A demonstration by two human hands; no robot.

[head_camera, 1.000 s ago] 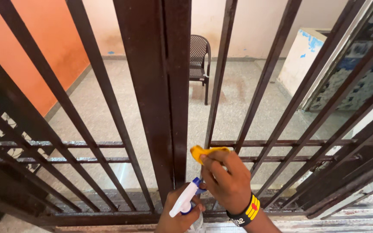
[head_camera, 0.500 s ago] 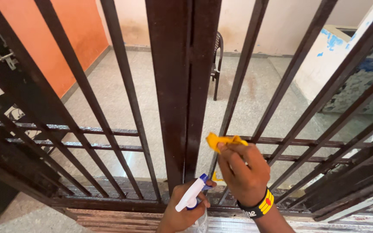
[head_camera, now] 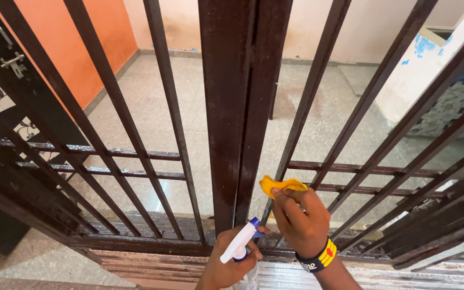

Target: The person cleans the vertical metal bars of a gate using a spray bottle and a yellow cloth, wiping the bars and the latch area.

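While the right hand (head_camera: 302,220) pinches a soft, limp yellow cloth (head_camera: 280,184) against a stiff gate bar (head_camera: 296,129), the left hand (head_camera: 226,266) grips a light, rigid spray bottle (head_camera: 241,244) by its neck.

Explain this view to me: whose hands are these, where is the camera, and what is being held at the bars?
There is no machine here; a person wears the one camera on the head, looking down at two bare hands. The left hand grips a spray bottle with a white and blue head. The right hand, with a black and yellow wristband, presses a yellow cloth against a bar of the dark brown metal gate. Beyond the bars lie a speckled floor and an orange wall.
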